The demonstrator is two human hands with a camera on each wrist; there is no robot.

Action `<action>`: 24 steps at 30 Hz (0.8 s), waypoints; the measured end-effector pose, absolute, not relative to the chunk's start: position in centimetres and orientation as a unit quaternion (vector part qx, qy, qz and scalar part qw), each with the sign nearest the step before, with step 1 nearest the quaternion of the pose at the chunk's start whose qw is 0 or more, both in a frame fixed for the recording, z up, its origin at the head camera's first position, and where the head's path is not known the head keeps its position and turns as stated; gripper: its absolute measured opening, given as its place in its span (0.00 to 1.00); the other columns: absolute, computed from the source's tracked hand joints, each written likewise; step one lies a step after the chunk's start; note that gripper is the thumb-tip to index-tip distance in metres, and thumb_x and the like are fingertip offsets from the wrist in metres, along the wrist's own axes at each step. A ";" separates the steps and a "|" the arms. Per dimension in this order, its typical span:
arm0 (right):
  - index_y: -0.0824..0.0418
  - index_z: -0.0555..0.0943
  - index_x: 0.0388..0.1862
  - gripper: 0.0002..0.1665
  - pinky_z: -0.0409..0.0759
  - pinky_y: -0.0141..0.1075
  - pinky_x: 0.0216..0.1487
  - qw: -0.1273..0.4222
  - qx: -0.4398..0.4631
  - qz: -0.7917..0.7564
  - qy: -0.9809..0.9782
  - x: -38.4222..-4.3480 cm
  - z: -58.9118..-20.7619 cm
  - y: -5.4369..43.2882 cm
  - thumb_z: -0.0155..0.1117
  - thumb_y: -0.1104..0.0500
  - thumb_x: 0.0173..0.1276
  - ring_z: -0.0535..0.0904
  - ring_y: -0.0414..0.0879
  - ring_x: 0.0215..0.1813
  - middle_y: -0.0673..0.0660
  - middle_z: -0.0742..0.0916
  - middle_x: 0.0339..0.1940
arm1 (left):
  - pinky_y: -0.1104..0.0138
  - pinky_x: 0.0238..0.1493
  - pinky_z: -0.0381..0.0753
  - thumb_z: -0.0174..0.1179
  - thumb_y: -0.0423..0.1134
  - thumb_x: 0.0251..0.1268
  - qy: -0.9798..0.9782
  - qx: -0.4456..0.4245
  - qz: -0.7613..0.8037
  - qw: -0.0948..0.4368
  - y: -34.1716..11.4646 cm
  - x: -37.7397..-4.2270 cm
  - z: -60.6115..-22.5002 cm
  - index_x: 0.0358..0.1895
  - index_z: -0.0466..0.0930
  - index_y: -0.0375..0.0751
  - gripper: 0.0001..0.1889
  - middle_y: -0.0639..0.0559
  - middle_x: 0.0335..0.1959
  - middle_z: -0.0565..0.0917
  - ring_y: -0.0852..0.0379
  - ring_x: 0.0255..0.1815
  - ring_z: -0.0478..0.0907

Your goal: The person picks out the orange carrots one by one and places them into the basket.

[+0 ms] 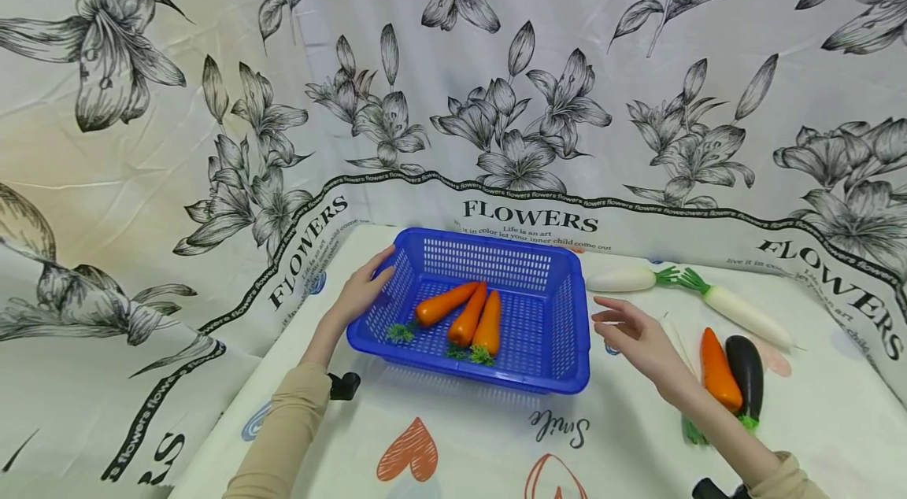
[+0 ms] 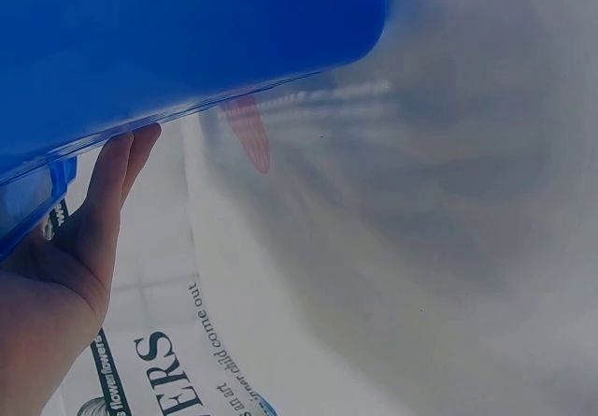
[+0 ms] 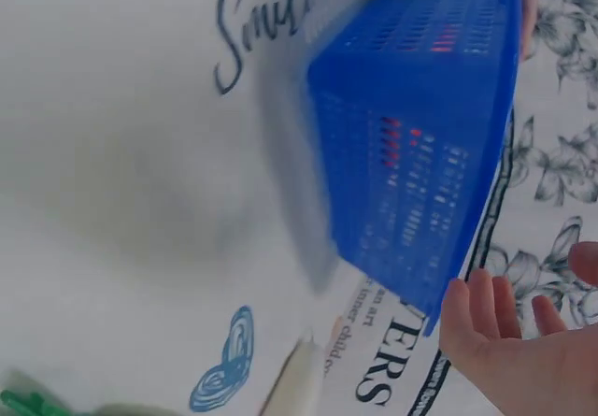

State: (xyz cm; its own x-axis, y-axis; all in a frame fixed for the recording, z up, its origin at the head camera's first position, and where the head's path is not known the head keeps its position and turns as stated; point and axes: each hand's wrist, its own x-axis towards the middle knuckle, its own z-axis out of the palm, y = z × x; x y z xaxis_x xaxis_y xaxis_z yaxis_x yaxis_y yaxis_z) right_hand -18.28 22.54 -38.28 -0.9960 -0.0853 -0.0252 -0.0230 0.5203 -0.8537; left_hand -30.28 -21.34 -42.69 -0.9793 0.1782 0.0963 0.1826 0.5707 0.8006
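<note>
A blue plastic basket with perforated walls stands tilted over the table, its underside showing large in the left wrist view. Inside lie three orange carrots with green tops. My left hand grips the basket's left rim, thumb on the inner side and fingers outside. In the left wrist view, that hand reaches up to the blue rim. My right hand is beside the basket's right side, fingers loosely bent and holding nothing. Its fingertips are right at the rim's corner in the right wrist view.
Two white radishes with green tops lie at the back right. Another carrot and a dark eggplant lie by my right forearm, which partly covers a thin white vegetable. A flower-printed curtain stands behind the printed tablecloth.
</note>
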 end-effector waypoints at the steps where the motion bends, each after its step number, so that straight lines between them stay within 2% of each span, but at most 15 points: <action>1: 0.58 0.65 0.70 0.32 0.82 0.45 0.52 0.030 -0.030 -0.485 0.873 -18.3 -38.4 22.8 0.55 0.47 0.72 0.81 0.54 0.53 0.67 0.79 0.58 | 0.43 0.72 0.53 0.43 0.51 0.75 -0.886 -0.102 -0.452 0.002 -21.3 -30.3 -42.7 0.75 0.53 0.54 0.28 0.47 0.76 0.57 0.40 0.75 0.54; 9: 0.61 0.63 0.71 0.33 0.83 0.42 0.52 0.013 -0.014 -0.473 0.881 -18.4 -39.3 24.9 0.53 0.48 0.73 0.81 0.52 0.52 0.69 0.78 0.59 | 0.43 0.73 0.52 0.43 0.52 0.75 -0.888 -0.101 -0.449 0.004 -21.3 -30.4 -42.8 0.74 0.54 0.54 0.28 0.48 0.76 0.57 0.41 0.75 0.53; 13: 0.62 0.63 0.70 0.33 0.83 0.32 0.47 0.008 -0.004 -0.453 0.891 -18.3 -39.8 26.1 0.52 0.47 0.73 0.82 0.50 0.50 0.70 0.78 0.58 | 0.43 0.73 0.51 0.43 0.52 0.75 -0.886 -0.100 -0.453 0.004 -21.4 -30.4 -42.9 0.74 0.54 0.54 0.28 0.48 0.76 0.57 0.41 0.76 0.53; 16: 0.63 0.63 0.70 0.33 0.79 0.23 0.42 0.002 0.004 -0.440 0.898 -18.2 -40.3 27.5 0.52 0.48 0.73 0.82 0.37 0.46 0.70 0.79 0.58 | 0.43 0.73 0.51 0.43 0.52 0.75 -0.885 -0.101 -0.454 0.004 -21.3 -30.3 -42.9 0.74 0.54 0.53 0.28 0.48 0.75 0.57 0.41 0.75 0.53; 20: 0.67 0.63 0.69 0.33 0.77 0.20 0.39 -0.020 0.010 -0.431 0.902 -17.9 -41.1 29.6 0.53 0.49 0.73 0.75 0.19 0.38 0.71 0.79 0.56 | 0.44 0.73 0.52 0.44 0.51 0.75 -0.885 -0.104 -0.454 0.006 -21.2 -30.3 -42.8 0.74 0.54 0.54 0.28 0.47 0.75 0.58 0.41 0.75 0.54; 24: 0.68 0.63 0.69 0.35 0.77 0.22 0.36 -0.022 0.022 -0.400 0.916 -17.6 -41.6 31.7 0.52 0.48 0.73 0.69 0.13 0.36 0.74 0.78 0.56 | 0.43 0.73 0.52 0.44 0.50 0.75 -0.885 -0.104 -0.455 0.005 -21.3 -30.4 -42.7 0.74 0.54 0.54 0.27 0.48 0.75 0.58 0.41 0.75 0.54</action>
